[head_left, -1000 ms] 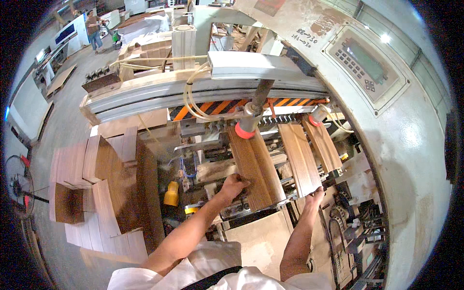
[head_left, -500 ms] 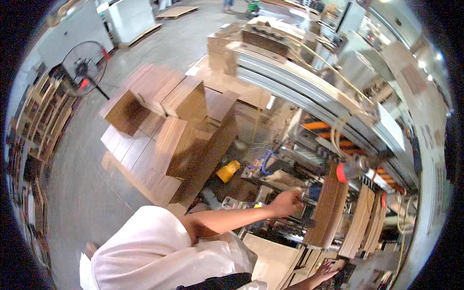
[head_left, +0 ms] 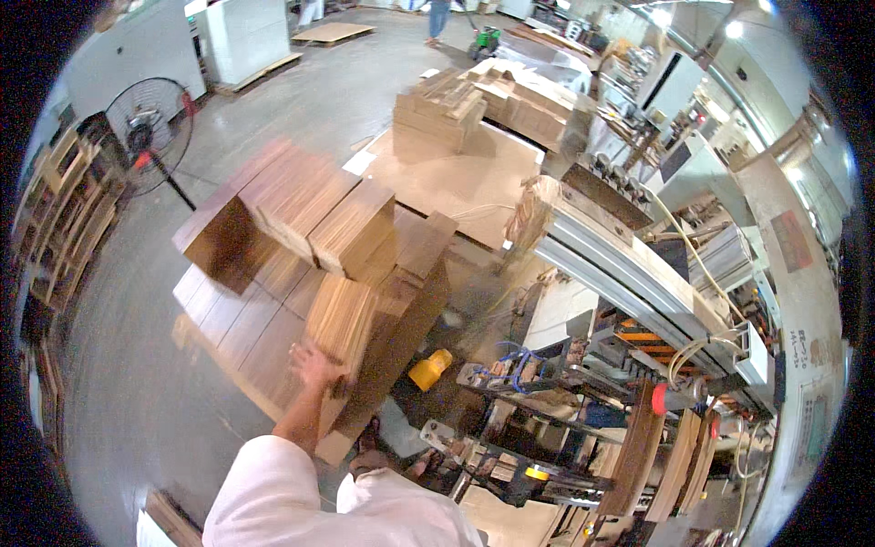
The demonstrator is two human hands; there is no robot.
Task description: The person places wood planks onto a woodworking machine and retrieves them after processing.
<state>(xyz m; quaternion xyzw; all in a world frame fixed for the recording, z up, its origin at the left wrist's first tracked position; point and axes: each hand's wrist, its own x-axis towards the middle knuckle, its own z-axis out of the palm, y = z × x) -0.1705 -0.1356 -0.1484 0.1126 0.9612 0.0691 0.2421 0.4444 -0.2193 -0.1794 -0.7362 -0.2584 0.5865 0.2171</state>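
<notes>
My left hand (head_left: 316, 366) is at the near end of a short stack of brown wooden boards (head_left: 341, 312). Its fingers look stretched and spread against the stack's end and left side, slightly blurred, with no board lifted in them. Flat rows of brown boards (head_left: 260, 314) lie beneath that stack. Behind it stand more stacked boards (head_left: 355, 223), and farther left is a blurred block of boards (head_left: 273, 196). My right hand is out of the picture.
To the right is a machine with a grey metal beam (head_left: 629, 283) and clamped brown boards (head_left: 635, 451). A yellow object (head_left: 430, 369) sits low between pile and machine. A fan (head_left: 146, 132) stands left. Boards lie on a far pallet (head_left: 437, 178); a person's legs (head_left: 438, 23) show beyond.
My left hand has swung left from the machine to the short board stack. My right hand has left the picture. The view has shifted, showing more of the far pallet.
</notes>
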